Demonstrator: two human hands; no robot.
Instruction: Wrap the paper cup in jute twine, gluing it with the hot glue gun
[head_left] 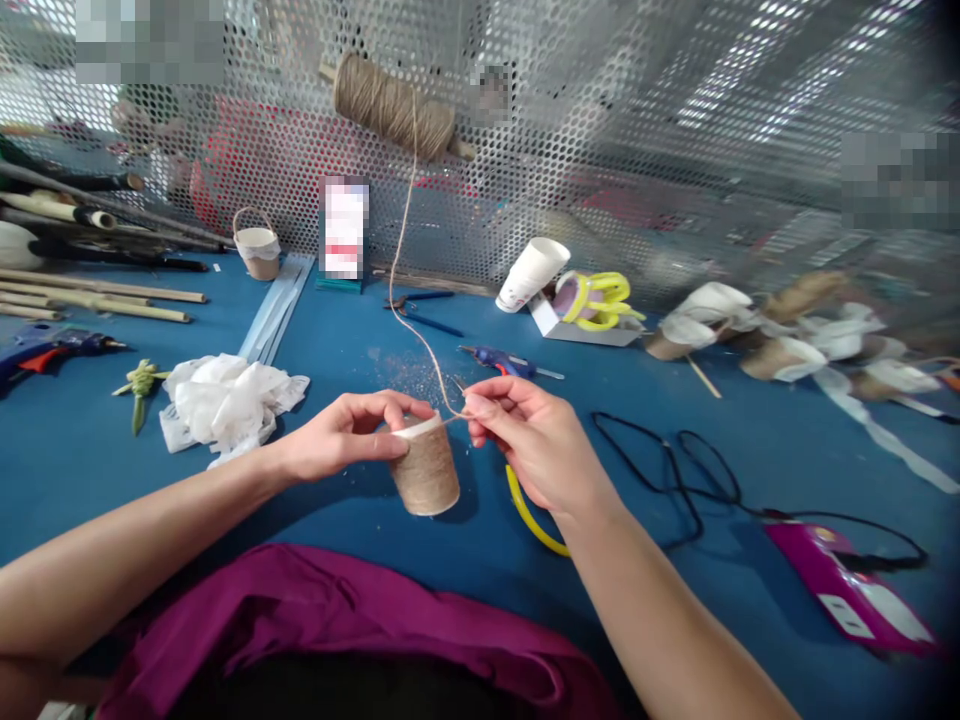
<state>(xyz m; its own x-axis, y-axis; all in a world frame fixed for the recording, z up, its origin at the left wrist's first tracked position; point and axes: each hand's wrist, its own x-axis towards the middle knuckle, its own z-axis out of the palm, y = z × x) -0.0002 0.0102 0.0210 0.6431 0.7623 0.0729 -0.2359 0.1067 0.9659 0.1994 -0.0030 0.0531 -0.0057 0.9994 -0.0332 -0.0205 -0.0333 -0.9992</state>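
Note:
My left hand (356, 435) grips the rim of a cup wrapped in brown twine (426, 470), with a white band along its top edge. The cup stands slightly tilted above or on the blue table. My right hand (529, 440) pinches the twine (427, 345) just right of the rim. From there the strand runs up to a large spool of twine (390, 108) on the mesh wall. Below my right palm shows a yellow scissor handle (529, 515); a thin metal tip pokes out near the fingertips. Whether the hand also holds the scissors is hidden.
A blue glue gun (499, 362) and pliers (427, 310) lie beyond the cup. Crumpled white lace (229, 405) is at left, near a small handled basket (259, 250). White paper cups (534, 272) and a tape holder stand behind. A purple badge (851, 590) with black cord lies right.

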